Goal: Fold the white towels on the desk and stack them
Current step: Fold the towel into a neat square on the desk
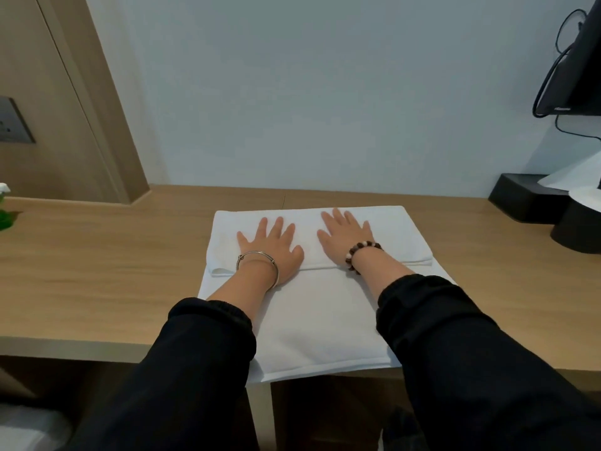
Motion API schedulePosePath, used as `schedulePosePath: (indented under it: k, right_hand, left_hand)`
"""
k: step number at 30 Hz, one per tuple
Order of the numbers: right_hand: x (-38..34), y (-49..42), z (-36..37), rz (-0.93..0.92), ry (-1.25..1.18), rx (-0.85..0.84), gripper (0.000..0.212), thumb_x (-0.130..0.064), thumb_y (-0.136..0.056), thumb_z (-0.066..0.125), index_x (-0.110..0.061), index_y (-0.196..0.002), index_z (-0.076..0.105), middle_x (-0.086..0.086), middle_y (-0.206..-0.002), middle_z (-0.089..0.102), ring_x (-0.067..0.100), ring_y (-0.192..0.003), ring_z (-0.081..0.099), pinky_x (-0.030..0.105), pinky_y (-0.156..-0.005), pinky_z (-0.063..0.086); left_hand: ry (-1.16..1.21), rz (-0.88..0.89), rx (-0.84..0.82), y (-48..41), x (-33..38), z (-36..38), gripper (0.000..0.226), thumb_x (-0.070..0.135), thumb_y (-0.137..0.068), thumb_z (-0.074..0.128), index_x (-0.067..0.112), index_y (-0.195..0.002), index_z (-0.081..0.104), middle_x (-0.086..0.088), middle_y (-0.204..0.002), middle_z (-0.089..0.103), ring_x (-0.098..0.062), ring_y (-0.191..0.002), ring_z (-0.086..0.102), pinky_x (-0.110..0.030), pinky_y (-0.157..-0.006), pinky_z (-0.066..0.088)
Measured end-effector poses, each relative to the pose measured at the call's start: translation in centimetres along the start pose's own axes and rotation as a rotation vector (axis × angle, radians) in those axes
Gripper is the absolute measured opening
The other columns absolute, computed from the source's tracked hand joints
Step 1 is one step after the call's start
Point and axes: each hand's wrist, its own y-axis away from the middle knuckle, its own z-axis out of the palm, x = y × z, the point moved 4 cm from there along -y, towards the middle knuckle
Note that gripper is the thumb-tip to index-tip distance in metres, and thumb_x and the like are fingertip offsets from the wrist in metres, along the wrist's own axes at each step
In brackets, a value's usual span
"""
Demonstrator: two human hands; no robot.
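Frame centre, on counter (97, 271): white towel (325, 320), upper part folded over; left hand (271, 247) and right hand (346, 237) flat, apart, pressing fold. Risk: overhanging lower edge may drag towel off.

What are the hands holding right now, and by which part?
Nothing is gripped. The left hand and right hand lie flat, fingers spread, on the folded-over far part of the white towel on the desk.
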Motion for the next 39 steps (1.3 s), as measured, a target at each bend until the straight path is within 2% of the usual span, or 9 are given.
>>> schedulePosePath:
  k: [8, 18, 21, 23, 27, 30, 33, 37, 39]
  right_hand:
    - [8.3, 2.4, -1.0, 0.179, -0.005, 0.042, 0.056, -0.041, -0.099, 0.012, -0.027, -0.152, 0.004, -0.005, -0.160, -0.008, 0.017, -0.147, -0.004, 0.048, -0.118, 0.003]
    - [9.3, 3.8, -1.3, 0.278, 0.075, 0.002, 0.058, -0.036, -0.099, 0.011, -0.022, -0.152, -0.004, 0.002, -0.159, -0.013, 0.023, -0.146, -0.011, 0.050, -0.116, -0.005]
    - [7.9, 2.1, -3.0, 0.275, 0.212, -0.015, 0.065, -0.034, -0.098, 0.025, -0.015, -0.151, -0.008, 0.008, -0.158, -0.015, 0.028, -0.145, -0.013, 0.052, -0.115, -0.005]
    - [5.6, 0.1, -4.9, 0.166, 0.219, 0.031, 0.064, -0.028, -0.096, 0.038, -0.013, -0.151, 0.007, 0.011, -0.159, -0.002, 0.031, -0.145, -0.002, 0.054, -0.115, 0.005]
    - [0.8, -3.5, -6.6, -0.125, 0.178, -0.116, 0.068, -0.034, -0.087, 0.059, -0.017, -0.145, 0.029, 0.008, -0.149, 0.032, 0.031, -0.134, 0.034, 0.047, -0.107, 0.036]
    - [-0.1, -5.1, -6.1, -0.152, 0.269, -0.282, 0.080, -0.044, -0.080, 0.068, -0.017, -0.144, 0.028, 0.007, -0.145, 0.040, 0.031, -0.126, 0.046, 0.045, -0.102, 0.042]
    - [0.2, -6.0, -5.7, -0.152, 0.286, -0.322, 0.086, -0.048, -0.080, 0.069, -0.016, -0.146, 0.024, 0.007, -0.145, 0.040, 0.030, -0.126, 0.047, 0.044, -0.101, 0.043]
    - [1.1, -6.2, -5.8, -0.116, 0.286, -0.380, 0.092, -0.055, -0.079, 0.067, -0.016, -0.148, 0.021, 0.006, -0.148, 0.037, 0.030, -0.126, 0.046, 0.043, -0.100, 0.044]
    - [1.4, -6.3, -6.1, -0.094, 0.304, -0.401, 0.089, -0.060, -0.077, 0.066, -0.013, -0.143, 0.030, 0.006, -0.141, 0.044, 0.029, -0.120, 0.050, 0.043, -0.098, 0.046]
  left_hand:
    - [0.036, -0.175, 0.078, 1.9, -3.1, -0.4, 0.063, 0.054, -0.093, 0.015, 0.029, -0.151, 0.006, 0.005, -0.159, -0.005, -0.023, -0.146, -0.006, -0.057, -0.113, 0.001]
    - [0.000, -0.269, -0.034, 2.6, -4.9, -1.4, 0.052, 0.031, -0.099, 0.019, 0.019, -0.150, 0.015, -0.003, -0.159, 0.004, -0.024, -0.146, 0.002, -0.054, -0.113, 0.007]
    - [-0.249, -0.111, 0.042, 1.2, -4.5, -4.2, 0.036, 0.023, -0.093, 0.039, 0.014, -0.124, 0.053, -0.008, -0.130, 0.048, -0.027, -0.124, 0.042, -0.040, -0.096, 0.037]
    - [-0.299, 0.008, 0.069, 0.0, -3.7, -6.1, 0.026, 0.020, -0.092, 0.047, 0.008, -0.108, 0.062, -0.011, -0.114, 0.060, -0.030, -0.109, 0.054, -0.037, -0.085, 0.045]
    - [-0.284, 0.087, -0.038, -2.6, -2.8, -7.9, 0.015, 0.020, -0.083, 0.064, 0.007, -0.090, 0.067, -0.010, -0.087, 0.060, -0.031, -0.084, 0.060, -0.033, -0.067, 0.046]
    - [-0.269, 0.069, -0.076, -4.7, -2.7, -8.4, 0.018, 0.014, -0.073, 0.071, 0.013, -0.062, 0.057, 0.000, -0.062, 0.053, -0.025, -0.071, 0.061, -0.031, -0.065, 0.052]
    - [-0.221, 0.047, -0.116, -6.2, -3.0, -8.2, 0.013, 0.012, -0.072, 0.072, 0.012, -0.082, 0.064, 0.001, -0.065, 0.059, -0.023, -0.082, 0.067, -0.034, -0.075, 0.056]
    - [-0.304, 0.084, -0.183, -7.7, -3.1, -7.8, 0.065, 0.026, -0.074, 0.078, 0.017, -0.131, 0.047, -0.005, -0.126, 0.056, -0.026, -0.115, 0.055, -0.035, -0.086, 0.046]
    - [-0.320, 0.133, -0.268, -8.1, -2.6, -7.6, 0.065, 0.023, -0.078, 0.074, 0.014, -0.135, 0.045, -0.006, -0.132, 0.051, -0.026, -0.118, 0.052, -0.033, -0.089, 0.044]
